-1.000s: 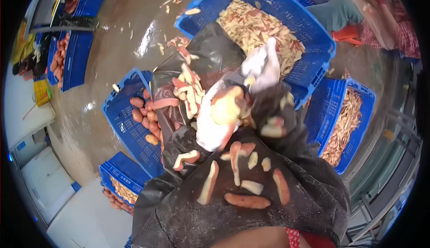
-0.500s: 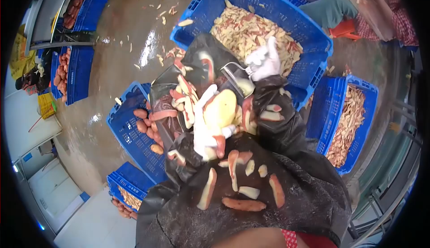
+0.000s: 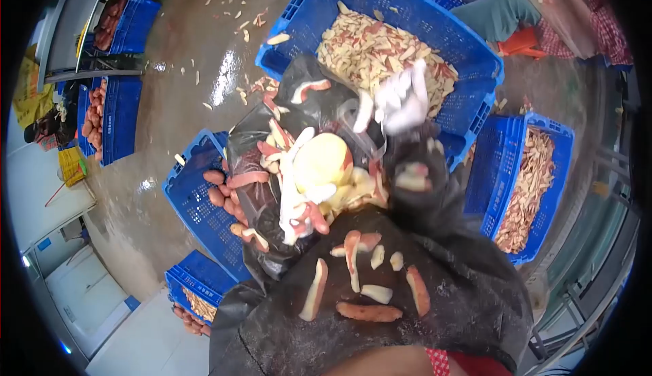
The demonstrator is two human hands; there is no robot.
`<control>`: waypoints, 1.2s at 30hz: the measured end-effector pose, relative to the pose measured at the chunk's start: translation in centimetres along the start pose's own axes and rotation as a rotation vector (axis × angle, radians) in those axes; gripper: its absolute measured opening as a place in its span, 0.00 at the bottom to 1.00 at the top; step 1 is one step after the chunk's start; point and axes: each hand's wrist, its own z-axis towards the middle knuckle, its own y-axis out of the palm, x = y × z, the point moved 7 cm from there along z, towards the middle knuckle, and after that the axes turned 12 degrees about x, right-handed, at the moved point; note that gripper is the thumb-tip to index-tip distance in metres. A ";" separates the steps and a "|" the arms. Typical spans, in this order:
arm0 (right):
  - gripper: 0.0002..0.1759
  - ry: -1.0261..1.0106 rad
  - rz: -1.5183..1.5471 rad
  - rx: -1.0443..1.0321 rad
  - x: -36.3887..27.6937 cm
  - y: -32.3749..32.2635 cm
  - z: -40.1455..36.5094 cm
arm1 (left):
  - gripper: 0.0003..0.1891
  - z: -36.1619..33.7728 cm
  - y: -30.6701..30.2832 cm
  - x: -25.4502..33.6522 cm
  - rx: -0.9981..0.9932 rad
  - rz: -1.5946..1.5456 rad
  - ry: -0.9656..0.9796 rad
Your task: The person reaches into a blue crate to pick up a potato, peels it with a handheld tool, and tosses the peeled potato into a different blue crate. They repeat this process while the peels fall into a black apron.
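One sweet potato (image 3: 322,162), mostly peeled and pale yellow, sits at centre, clasped by the left hand (image 3: 299,203) from 7 o'clock; the right hand (image 3: 401,101) at 1 o'clock is blurred, grip unclear.

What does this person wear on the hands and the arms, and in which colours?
The left hand and the right hand both wear white gloves. The left one is stained with reddish peel, and the right one is blurred. The right sleeve is black, glossy, plastic-like material with pale scraps stuck to it. I see no markings.
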 end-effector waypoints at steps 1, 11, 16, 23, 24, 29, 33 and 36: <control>0.27 0.131 0.045 -0.040 2.0 2.3 -2.3 | 0.40 -0.9 -0.9 1.9 0.182 0.045 0.096; 0.28 0.274 0.108 0.389 3.3 -2.8 0.9 | 0.40 -1.7 -2.0 1.0 0.475 0.260 0.106; 0.26 0.052 -0.057 0.239 -1.5 -1.2 0.8 | 0.41 -1.2 -1.9 -2.9 0.510 0.508 -0.073; 0.28 0.250 -0.245 0.226 4.8 0.6 -0.1 | 0.41 0.1 -3.3 -2.1 0.439 0.654 -0.249; 0.27 0.003 -0.320 0.422 3.2 -1.7 2.7 | 0.41 0.1 -3.4 -1.9 0.426 0.637 -0.247; 0.26 0.246 -0.044 -0.036 5.4 5.3 -2.5 | 0.40 -0.4 -2.4 -1.6 0.405 0.595 -0.187; 0.27 0.238 0.166 -0.003 2.7 1.6 1.9 | 0.39 -0.7 -2.2 0.8 0.341 0.275 -0.028; 0.26 0.179 -0.119 -0.157 5.5 5.7 -3.2 | 0.39 -1.5 -2.0 3.1 0.354 0.130 0.072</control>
